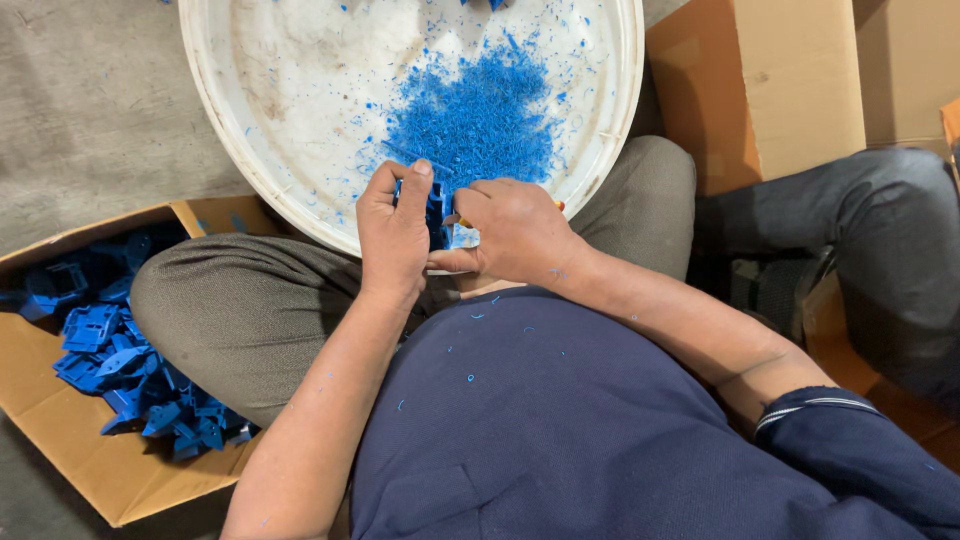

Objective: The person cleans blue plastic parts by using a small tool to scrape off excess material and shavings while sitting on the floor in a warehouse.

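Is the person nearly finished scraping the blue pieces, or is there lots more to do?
Some looks done: a pile of blue shavings lies in the white tub. In hand: the left hand and right hand grip one blue plastic part over the tub. Many blue parts sit in the cardboard box; trimmed or not, I cannot tell.

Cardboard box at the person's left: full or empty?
Partly full: the cardboard box holds a heap of blue plastic parts, with bare cardboard floor showing.
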